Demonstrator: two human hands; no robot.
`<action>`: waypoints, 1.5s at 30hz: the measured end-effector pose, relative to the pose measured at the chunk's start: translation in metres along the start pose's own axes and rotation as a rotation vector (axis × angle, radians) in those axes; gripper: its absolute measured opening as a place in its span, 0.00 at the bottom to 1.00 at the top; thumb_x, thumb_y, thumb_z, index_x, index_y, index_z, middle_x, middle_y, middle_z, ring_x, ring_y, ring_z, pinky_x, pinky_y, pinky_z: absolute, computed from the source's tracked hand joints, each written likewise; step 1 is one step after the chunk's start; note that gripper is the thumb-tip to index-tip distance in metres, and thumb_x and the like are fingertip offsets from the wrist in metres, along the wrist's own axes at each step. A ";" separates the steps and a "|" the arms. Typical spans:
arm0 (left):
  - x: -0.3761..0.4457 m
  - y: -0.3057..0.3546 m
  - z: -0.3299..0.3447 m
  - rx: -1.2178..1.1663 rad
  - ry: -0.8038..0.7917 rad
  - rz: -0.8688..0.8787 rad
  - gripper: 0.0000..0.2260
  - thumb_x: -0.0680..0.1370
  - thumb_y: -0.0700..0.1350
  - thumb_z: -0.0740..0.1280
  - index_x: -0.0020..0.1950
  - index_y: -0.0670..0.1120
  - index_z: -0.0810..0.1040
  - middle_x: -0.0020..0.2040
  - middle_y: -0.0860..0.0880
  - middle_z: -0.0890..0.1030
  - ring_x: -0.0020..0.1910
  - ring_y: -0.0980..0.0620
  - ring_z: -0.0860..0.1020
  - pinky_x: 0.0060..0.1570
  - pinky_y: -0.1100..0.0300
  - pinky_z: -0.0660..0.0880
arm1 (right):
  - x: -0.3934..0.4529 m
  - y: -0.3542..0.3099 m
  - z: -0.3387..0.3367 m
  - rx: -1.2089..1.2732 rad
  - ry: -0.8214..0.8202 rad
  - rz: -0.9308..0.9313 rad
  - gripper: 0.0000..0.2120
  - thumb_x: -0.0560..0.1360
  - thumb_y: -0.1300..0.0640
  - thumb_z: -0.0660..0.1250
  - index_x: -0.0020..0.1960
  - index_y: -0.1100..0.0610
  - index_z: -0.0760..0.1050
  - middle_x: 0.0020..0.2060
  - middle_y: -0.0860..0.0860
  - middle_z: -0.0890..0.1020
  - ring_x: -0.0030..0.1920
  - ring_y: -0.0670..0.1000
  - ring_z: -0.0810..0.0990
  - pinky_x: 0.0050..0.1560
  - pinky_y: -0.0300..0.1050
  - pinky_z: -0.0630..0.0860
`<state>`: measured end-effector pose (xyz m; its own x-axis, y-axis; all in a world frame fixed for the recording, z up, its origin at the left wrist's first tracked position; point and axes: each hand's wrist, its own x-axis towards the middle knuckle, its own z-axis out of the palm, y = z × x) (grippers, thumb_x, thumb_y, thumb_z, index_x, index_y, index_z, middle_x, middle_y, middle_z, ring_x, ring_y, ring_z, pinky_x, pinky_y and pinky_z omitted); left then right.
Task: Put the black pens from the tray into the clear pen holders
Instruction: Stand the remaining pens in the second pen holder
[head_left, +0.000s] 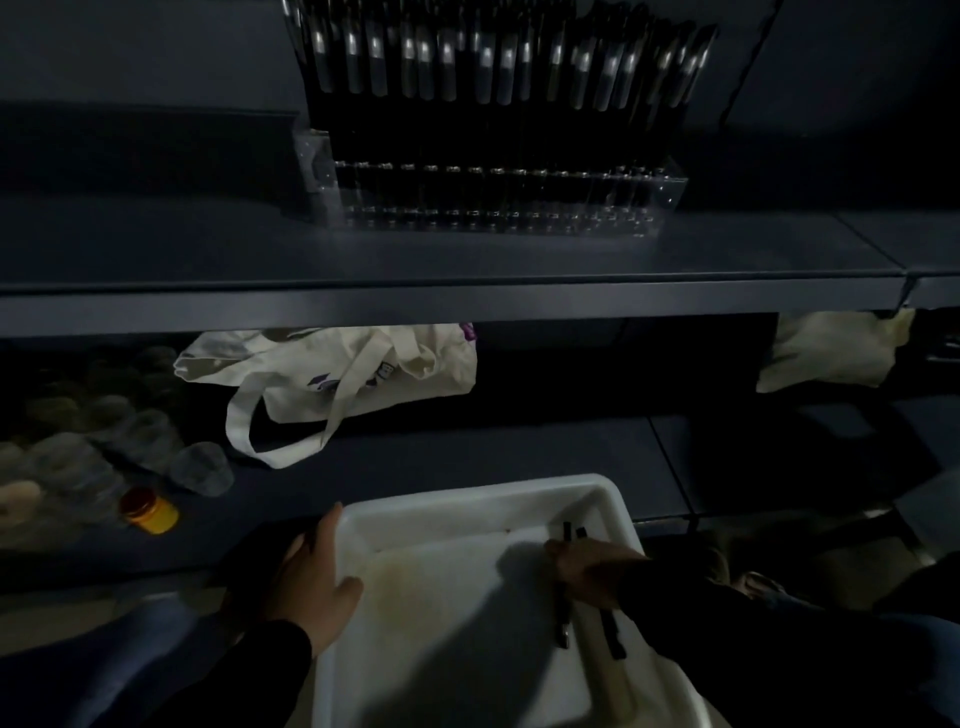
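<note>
Black pens: 2 lie at the right side of the tray, gripped by the right hand. Light, rigid, likely slippery; grip mid-barrel. Left hand grips the tray's left rim.

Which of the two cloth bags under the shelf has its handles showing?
The left cloth bag: its looped handles hang forward. The right bag shows none.

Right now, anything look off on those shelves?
Mildly. A tote bag lies slumped on the lower shelf, one strap trailing toward the front edge. A small yellow jar lies on its side beside the clear cups. Nothing spilled or visibly broken.
</note>
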<state>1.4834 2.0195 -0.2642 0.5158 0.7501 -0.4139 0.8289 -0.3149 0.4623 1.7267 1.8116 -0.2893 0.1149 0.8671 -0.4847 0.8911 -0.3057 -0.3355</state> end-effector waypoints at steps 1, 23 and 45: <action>0.000 0.000 0.000 0.004 0.002 0.002 0.38 0.76 0.44 0.65 0.77 0.54 0.44 0.75 0.46 0.59 0.72 0.45 0.61 0.68 0.54 0.63 | 0.002 -0.005 -0.005 -0.015 -0.004 0.015 0.15 0.82 0.54 0.51 0.65 0.56 0.70 0.61 0.54 0.75 0.62 0.52 0.73 0.61 0.41 0.71; -0.010 0.041 -0.080 -0.172 0.438 0.288 0.22 0.76 0.42 0.68 0.70 0.46 0.68 0.65 0.46 0.74 0.65 0.44 0.71 0.61 0.51 0.69 | -0.035 -0.063 -0.115 0.817 0.454 0.103 0.11 0.78 0.68 0.59 0.43 0.55 0.72 0.36 0.51 0.77 0.33 0.45 0.76 0.39 0.38 0.75; 0.055 0.173 -0.221 -0.407 0.407 0.493 0.28 0.73 0.45 0.72 0.71 0.50 0.66 0.67 0.47 0.71 0.59 0.49 0.74 0.55 0.58 0.71 | -0.079 -0.058 -0.379 0.651 1.316 0.061 0.07 0.77 0.60 0.66 0.41 0.53 0.71 0.35 0.50 0.79 0.35 0.47 0.77 0.37 0.39 0.75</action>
<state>1.6073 2.1353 -0.0336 0.6200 0.7584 0.2012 0.3368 -0.4888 0.8048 1.8326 1.9102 0.0747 0.7701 0.4635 0.4384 0.5608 -0.1642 -0.8115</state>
